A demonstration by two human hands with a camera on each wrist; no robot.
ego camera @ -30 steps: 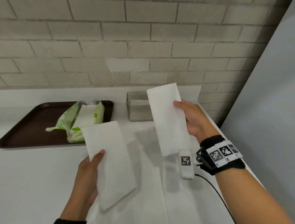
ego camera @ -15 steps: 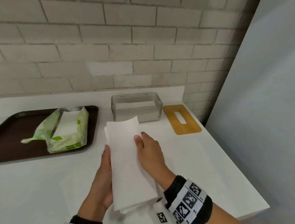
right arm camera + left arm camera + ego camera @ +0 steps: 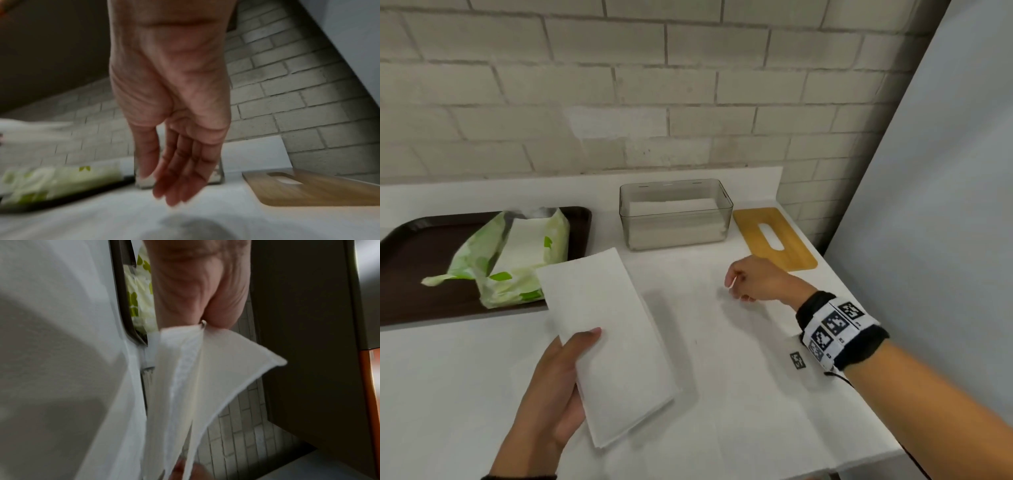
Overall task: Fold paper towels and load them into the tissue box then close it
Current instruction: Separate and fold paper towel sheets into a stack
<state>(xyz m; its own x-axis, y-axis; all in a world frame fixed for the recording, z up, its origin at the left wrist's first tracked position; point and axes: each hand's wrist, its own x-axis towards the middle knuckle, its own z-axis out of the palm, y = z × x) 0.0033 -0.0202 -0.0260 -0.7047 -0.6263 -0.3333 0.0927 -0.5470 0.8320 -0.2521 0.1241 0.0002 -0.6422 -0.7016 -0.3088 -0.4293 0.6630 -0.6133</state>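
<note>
My left hand (image 3: 565, 380) grips a stack of folded white paper towels (image 3: 609, 339) above the counter, thumb on top; the stack's layers (image 3: 197, 386) fan out in the left wrist view. My right hand (image 3: 748, 279) hovers empty just over a flat sheet of paper towel (image 3: 756, 394) spread on the counter, its fingers (image 3: 176, 183) straight and relaxed. The clear grey tissue box (image 3: 676, 214) stands open at the back with folded towels inside. Its wooden lid (image 3: 774, 238) with a slot lies flat to the right of the box.
A dark brown tray (image 3: 410, 274) at the left holds a green-and-white towel package (image 3: 513, 257), torn open. A brick wall runs behind the white counter (image 3: 448, 394). A grey panel stands along the counter's right edge, which falls off near my right forearm.
Each hand held its own folded towel; they were brought together into one stack. My right hand has let go and moved right, while the left keeps the stack.
</note>
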